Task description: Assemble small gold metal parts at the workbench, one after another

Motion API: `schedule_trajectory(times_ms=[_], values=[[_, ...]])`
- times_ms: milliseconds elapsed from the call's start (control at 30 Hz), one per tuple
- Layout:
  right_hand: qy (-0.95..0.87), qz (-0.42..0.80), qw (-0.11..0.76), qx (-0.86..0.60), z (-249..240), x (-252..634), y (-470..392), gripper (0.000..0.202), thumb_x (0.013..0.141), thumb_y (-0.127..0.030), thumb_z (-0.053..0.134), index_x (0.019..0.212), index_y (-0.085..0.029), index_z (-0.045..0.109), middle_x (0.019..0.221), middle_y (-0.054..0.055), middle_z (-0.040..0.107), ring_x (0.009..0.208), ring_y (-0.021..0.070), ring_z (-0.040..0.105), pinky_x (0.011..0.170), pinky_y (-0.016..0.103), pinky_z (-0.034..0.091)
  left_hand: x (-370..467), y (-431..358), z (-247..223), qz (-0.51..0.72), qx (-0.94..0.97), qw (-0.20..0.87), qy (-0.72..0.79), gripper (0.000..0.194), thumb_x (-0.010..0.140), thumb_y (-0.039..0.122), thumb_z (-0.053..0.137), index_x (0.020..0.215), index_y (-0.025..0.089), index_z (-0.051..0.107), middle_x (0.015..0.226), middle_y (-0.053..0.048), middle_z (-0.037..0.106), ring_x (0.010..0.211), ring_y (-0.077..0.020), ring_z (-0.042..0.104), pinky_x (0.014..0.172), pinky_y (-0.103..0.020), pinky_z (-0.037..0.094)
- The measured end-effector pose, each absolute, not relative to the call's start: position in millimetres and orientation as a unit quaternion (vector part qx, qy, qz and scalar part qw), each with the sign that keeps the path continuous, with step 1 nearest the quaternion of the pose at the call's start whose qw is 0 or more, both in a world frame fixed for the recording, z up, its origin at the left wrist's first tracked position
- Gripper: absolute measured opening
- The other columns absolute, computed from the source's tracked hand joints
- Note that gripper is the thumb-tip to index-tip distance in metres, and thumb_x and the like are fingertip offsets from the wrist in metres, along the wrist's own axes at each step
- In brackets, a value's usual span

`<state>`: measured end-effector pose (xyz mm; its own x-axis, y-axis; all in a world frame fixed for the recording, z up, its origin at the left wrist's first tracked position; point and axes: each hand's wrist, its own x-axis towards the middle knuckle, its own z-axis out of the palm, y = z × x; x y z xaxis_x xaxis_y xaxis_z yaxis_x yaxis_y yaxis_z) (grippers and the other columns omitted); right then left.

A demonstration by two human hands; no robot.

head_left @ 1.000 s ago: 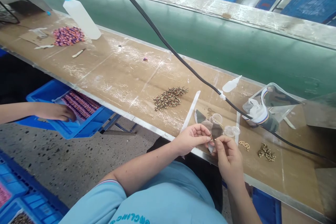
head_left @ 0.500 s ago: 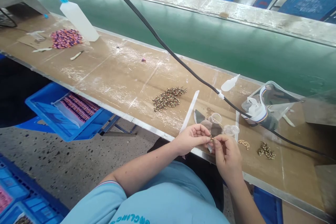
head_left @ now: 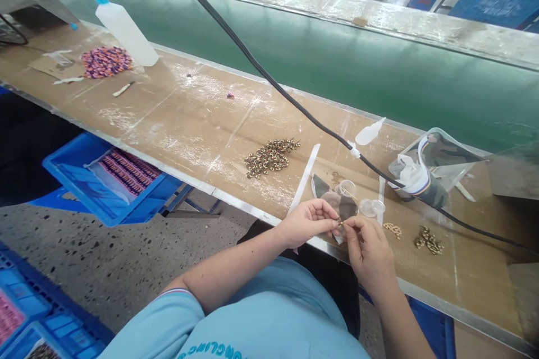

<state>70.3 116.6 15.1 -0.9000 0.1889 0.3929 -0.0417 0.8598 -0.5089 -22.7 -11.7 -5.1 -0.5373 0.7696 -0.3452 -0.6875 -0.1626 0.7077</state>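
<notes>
My left hand (head_left: 309,223) pinches a small dark-and-gold piece (head_left: 340,224) at the table's front edge. Close against it, my right hand (head_left: 370,247) has thumb and forefinger pressed together at the same spot; what they grip is too small to make out. Just behind the fingers lie a dark cloth-like scrap (head_left: 343,205) and round clear dishes (head_left: 371,207). To the right of my right hand are a little group of tan beads (head_left: 392,230) and a small heap of dark-and-gold pieces (head_left: 428,240). A larger heap of such pieces (head_left: 272,157) lies left of my hands.
A black cable (head_left: 269,76) hangs diagonally across the table. A clear pouch (head_left: 433,162) and a small white bottle (head_left: 370,132) stand toward the back right. At the far left are a large squeeze bottle (head_left: 126,33) and a pink-purple heap (head_left: 105,61). A blue crate (head_left: 84,179) sits below the edge.
My right hand has shifted slightly right and down, its fingers still close to the left fingertips. My left hand keeps its place.
</notes>
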Motion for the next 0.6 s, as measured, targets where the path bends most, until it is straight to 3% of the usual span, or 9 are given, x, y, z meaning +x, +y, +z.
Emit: schedule_trajectory(times_ms=[233, 600], values=[[-0.947, 0.245, 0.209, 0.005, 15.3, 73.1, 123.0, 0.013, 0.094, -0.025, 0.043, 0.086, -0.025, 0.053, 0.077, 0.000, 0.061, 0.073, 0.0135, 0.059, 0.064, 0.026, 0.046, -23.6, -11.3, -4.0, 0.742, 0.040, 0.504, 0.440, 0.050, 0.049, 0.043, 0.085, 0.073, 0.011, 0.056, 0.057, 0.000, 0.066, 0.055, -0.0096, 0.064, 0.057, -0.021, 0.050], [-0.939, 0.253, 0.231, 0.005, 7.5, 77.2, 122.5, 0.014, 0.093, -0.025, 0.044, 0.087, -0.025, 0.057, 0.079, 0.001, 0.065, 0.074, 0.0150, 0.062, 0.066, 0.028, 0.050, -21.9, -10.5, -6.8, 0.738, 0.055, 0.500, 0.450, 0.046, 0.052, 0.042, 0.084, 0.073, 0.011, 0.057, 0.058, 0.000, 0.064, 0.056, -0.0107, 0.064, 0.059, -0.023, 0.051]])
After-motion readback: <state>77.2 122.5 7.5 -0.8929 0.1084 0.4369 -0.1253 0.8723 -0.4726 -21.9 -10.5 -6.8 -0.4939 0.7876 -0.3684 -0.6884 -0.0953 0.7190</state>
